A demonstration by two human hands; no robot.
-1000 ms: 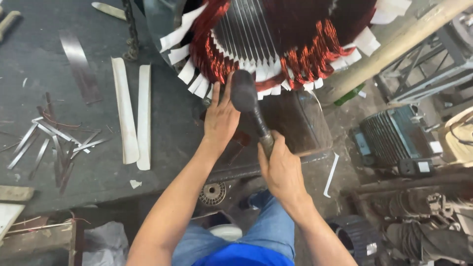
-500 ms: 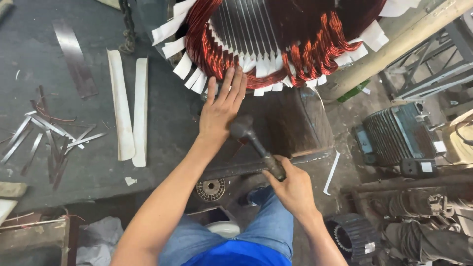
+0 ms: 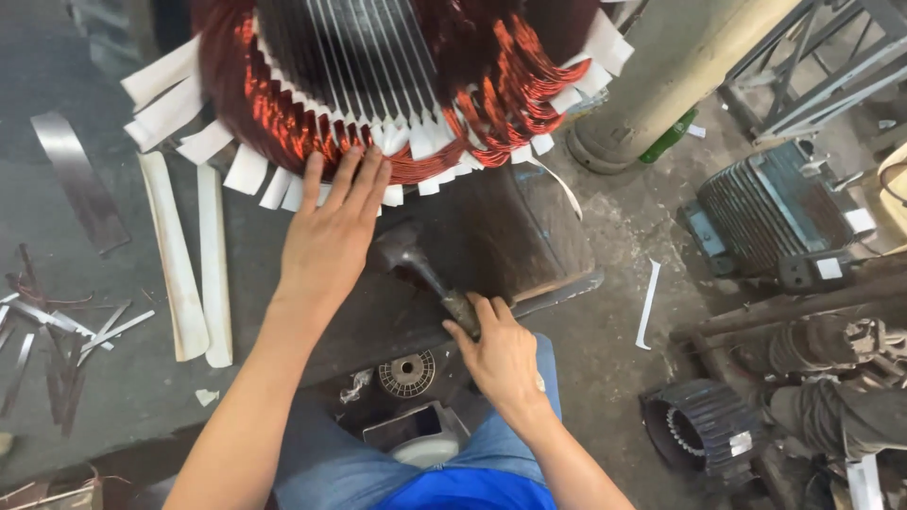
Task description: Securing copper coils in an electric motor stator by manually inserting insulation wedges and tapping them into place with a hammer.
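A large motor stator (image 3: pixel 378 85) with copper-red windings and white insulation paper strips fills the top of the view, resting on a dark block (image 3: pixel 501 236). My left hand (image 3: pixel 331 236) lies flat with fingers spread, its fingertips touching the lower edge of the copper winding. My right hand (image 3: pixel 501 354) grips the handle of a dark hammer (image 3: pixel 416 260), whose head sits low beside my left hand, just below the winding.
Two long white paper strips (image 3: pixel 194 264) and thin metal slivers (image 3: pixel 57 331) lie on the dark bench at left. A grey pillar base (image 3: pixel 661 85), a finned motor (image 3: pixel 775 208) and other motor parts (image 3: pixel 699 425) crowd the floor at right.
The hammer head has dropped from up at the winding to beside my left hand. My left hand has slid up flat against the coil edge. The view moved closer to the stator.
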